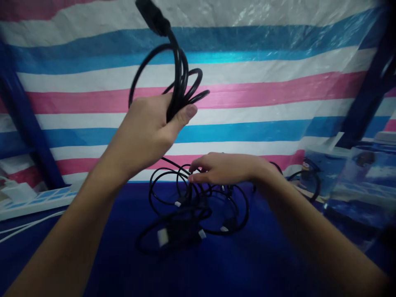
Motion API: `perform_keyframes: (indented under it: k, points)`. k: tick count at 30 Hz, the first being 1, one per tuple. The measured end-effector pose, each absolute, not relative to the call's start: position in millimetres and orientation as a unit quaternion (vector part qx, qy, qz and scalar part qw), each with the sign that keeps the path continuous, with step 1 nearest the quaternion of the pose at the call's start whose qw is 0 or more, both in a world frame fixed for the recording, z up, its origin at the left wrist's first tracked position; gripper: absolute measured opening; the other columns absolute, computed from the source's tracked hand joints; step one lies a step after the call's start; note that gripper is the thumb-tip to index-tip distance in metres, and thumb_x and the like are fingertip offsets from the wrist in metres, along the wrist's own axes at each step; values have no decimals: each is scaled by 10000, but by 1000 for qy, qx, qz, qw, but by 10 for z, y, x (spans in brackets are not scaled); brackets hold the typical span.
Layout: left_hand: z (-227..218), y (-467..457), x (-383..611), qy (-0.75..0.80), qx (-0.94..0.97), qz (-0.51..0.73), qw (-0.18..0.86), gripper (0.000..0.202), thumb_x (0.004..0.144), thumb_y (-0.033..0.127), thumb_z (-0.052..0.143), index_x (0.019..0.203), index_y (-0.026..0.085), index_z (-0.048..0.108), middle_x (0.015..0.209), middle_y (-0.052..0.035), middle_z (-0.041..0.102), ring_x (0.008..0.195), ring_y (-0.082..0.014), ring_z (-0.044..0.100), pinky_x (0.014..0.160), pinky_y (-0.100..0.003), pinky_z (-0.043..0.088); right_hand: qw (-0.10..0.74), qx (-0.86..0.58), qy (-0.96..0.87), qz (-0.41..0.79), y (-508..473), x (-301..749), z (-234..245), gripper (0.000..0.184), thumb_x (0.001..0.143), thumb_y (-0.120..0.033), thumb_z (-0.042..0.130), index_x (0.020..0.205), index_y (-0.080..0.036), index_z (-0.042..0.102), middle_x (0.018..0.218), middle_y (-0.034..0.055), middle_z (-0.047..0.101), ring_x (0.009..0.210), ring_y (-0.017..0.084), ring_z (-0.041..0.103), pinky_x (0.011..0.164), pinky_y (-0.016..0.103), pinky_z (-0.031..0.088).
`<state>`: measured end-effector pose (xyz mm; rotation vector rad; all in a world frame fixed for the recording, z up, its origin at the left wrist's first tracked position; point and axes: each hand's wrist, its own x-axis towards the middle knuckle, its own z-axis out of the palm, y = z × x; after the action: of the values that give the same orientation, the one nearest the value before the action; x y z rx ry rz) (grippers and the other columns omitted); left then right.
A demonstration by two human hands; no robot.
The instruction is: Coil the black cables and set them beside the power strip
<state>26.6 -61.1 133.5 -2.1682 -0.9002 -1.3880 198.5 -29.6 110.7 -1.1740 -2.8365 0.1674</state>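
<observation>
My left hand [151,128] is raised and closed around a looped black cable [177,78]. Its dark plug end [153,16] sticks up above the fist, and several loops stand out at both sides. Lower down, my right hand [222,168] reaches in from the right over a tangle of black cables [243,214], thumb and fingers closed on a strand. Whether that strand joins the cable in my left hand I cannot tell. In the pile, a connector with a pale metal end [163,237] lies nearest me, slightly blurred.
The cables rest on a dark blue surface [123,268]. A white power strip [40,202] with a plug and white cords is at the left. Clear plastic containers [355,185] stand at the right. Behind hangs a striped plastic sheet [262,90] between blue posts [24,107].
</observation>
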Motion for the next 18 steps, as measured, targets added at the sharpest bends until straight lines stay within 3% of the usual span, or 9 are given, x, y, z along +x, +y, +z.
perform_keyframes:
  k: [3, 6, 10, 12, 15, 18]
  points:
    - [1319, -556, 246, -333, -727, -512, 313, 272, 861, 377, 495, 761, 162, 627, 553, 20, 481, 532, -111, 456, 590, -232, 321, 26, -373, -927, 41, -275, 1957, 1068, 393, 852, -420, 420, 1022, -141, 639, 986, 99, 663, 803, 197, 598, 655, 283, 423]
    - [1323, -487, 179, -368, -658, -549, 361, 359, 882, 416, 442, 754, 138, 629, 556, 6, 424, 563, -129, 474, 639, -259, 347, 43, -374, -926, 33, -314, 2000, 1102, 372, 845, -426, 436, 1006, -163, 644, 936, 82, 670, 756, 182, 592, 616, 267, 406]
    - [1328, -476, 166, -394, -573, -617, 370, 341, 896, 382, 439, 727, 132, 599, 572, 12, 380, 623, -139, 498, 713, -287, 357, 163, -389, -906, 26, -355, 2002, 1124, 377, 872, -436, 403, 1037, -180, 625, 873, 75, 677, 738, 185, 589, 599, 268, 396]
    - [1318, -504, 236, -348, -568, -685, 295, 303, 895, 342, 458, 691, 143, 561, 576, 15, 418, 585, -111, 480, 658, -258, 361, 262, -386, -882, 63, -328, 1968, 1094, 403, 873, -431, 415, 1167, -181, 530, 892, 76, 679, 734, 182, 590, 605, 272, 412]
    - [1299, -550, 390, -203, -592, -775, 93, 287, 893, 274, 463, 628, 165, 487, 486, 44, 377, 411, -68, 357, 445, -229, 297, 436, -391, -797, 146, -227, 1940, 1048, 536, 829, -376, 514, 1295, -180, 336, 924, 88, 659, 711, 178, 596, 613, 290, 448]
    - [1286, -564, 485, -129, -637, -745, -152, 303, 919, 274, 405, 642, 176, 477, 387, 71, 270, 310, -63, 228, 343, -230, 218, 530, -337, -699, 343, -152, 1981, 1076, 407, 792, -244, 547, 1162, -138, 414, 730, 32, 605, 603, 146, 595, 609, 290, 474]
